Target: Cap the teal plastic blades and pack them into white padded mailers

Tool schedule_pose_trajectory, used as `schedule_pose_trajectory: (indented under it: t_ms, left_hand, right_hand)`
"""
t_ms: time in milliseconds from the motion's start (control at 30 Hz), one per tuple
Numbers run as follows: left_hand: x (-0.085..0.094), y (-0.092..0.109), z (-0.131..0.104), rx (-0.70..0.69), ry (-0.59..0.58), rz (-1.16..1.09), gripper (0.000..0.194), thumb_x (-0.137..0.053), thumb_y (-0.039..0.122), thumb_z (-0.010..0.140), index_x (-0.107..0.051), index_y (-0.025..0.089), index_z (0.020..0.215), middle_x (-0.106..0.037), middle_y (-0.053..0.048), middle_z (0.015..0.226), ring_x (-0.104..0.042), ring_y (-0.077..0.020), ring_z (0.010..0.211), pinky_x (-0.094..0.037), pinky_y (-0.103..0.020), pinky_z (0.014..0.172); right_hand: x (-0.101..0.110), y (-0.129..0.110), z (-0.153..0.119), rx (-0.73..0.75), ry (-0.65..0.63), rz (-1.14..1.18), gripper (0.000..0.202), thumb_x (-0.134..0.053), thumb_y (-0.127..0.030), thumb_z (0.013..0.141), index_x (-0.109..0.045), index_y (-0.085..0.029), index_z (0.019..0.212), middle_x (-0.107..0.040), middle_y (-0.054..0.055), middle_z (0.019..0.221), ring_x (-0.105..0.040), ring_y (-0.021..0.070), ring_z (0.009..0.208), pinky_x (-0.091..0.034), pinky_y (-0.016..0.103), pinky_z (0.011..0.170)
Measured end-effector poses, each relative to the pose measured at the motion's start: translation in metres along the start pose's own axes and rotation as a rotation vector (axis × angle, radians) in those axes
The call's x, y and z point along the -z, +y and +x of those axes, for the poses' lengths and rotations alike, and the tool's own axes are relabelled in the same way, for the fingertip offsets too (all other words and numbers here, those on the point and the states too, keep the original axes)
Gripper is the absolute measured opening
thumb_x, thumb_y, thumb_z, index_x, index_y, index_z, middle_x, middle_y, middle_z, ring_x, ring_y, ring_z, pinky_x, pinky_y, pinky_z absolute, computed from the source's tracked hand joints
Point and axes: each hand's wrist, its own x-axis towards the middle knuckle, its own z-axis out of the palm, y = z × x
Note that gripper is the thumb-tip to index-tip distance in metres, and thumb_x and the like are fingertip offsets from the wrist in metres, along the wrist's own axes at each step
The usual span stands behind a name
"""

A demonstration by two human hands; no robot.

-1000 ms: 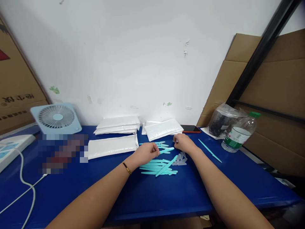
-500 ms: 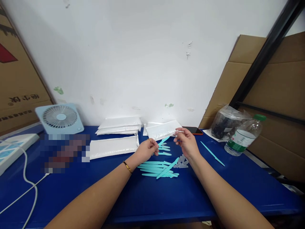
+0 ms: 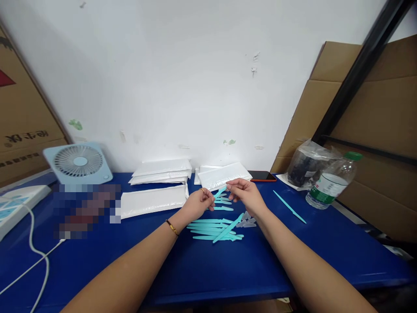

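Observation:
My left hand is closed in a pinch around a turquoise eyebrow razor, its head end pointing up to the right. At that end the fingertips of my right hand are pinched together, on what looks like a small clear blade cap, mostly hidden by the fingers. Below both hands lies a loose row of several turquoise razors, one lying slantwise across the others. More razors lie just under the left fingers. Beside them is a small heap of clear caps. Off to the right rests a single razor.
White padded mailers lie stacked and loose along the wall. A phone is behind my right hand. A bottle and a bagged dark cup stand right; a fan, power strip and cable are left.
My right hand has moved left and slightly down, from apart to the head end of the razor. My left hand still holds the razor. The view has shifted a little.

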Motion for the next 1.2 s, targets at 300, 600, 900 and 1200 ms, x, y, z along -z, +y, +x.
schedule_pose_trajectory:
  t_ms: [300, 600, 900, 1200]
  left_hand:
    - [0.013, 0.008, -0.001, -0.038, 0.145, 0.836, 0.015, -0.049, 0.031, 0.081, -0.06, 0.021, 0.084, -0.063, -0.004, 0.087, -0.054, -0.0209, 0.09, -0.038, -0.031, 0.075]
    - [-0.015, 0.038, -0.028, -0.177, -0.182, 0.76, 0.04, -0.059, 0.059, 0.066, -0.062, 0.022, 0.08, -0.062, -0.002, 0.076, -0.056, -0.0171, 0.07, -0.035, -0.025, 0.056]
    - [-0.021, 0.034, -0.031, -0.148, -0.209, 0.815, 0.016, -0.055, 0.035, 0.073, -0.063, 0.022, 0.071, -0.065, -0.001, 0.071, -0.056, -0.0153, 0.063, -0.033, -0.024, 0.054]
    - [0.012, 0.035, -0.02, -0.108, -0.089, 0.845, 0.02, -0.048, 0.026, 0.079, -0.06, 0.02, 0.065, -0.067, -0.002, 0.077, -0.056, -0.0148, 0.064, -0.034, -0.023, 0.057]
  right_hand:
    - [0.059, -0.016, -0.001, -0.002, -0.401, -0.698, 0.02, -0.062, -0.033, 0.068, -0.07, -0.018, 0.078, -0.063, 0.001, 0.065, -0.054, 0.0129, 0.057, -0.04, 0.022, 0.052]
    - [0.065, -0.012, -0.002, -0.068, -0.579, -0.873, 0.02, -0.072, -0.025, 0.052, -0.072, -0.021, 0.072, -0.061, 0.0, 0.069, -0.053, 0.0132, 0.061, -0.038, 0.021, 0.052]
    - [0.065, -0.013, -0.004, -0.134, -0.587, -0.917, 0.005, -0.067, -0.019, 0.053, -0.067, -0.019, 0.058, -0.06, 0.0, 0.057, -0.051, 0.0125, 0.052, -0.035, 0.021, 0.043]
    - [0.061, -0.012, -0.003, -0.075, -0.541, -0.846, 0.009, -0.065, -0.027, 0.064, -0.064, -0.019, 0.068, -0.063, 0.001, 0.063, -0.055, 0.0133, 0.055, -0.039, 0.022, 0.047]
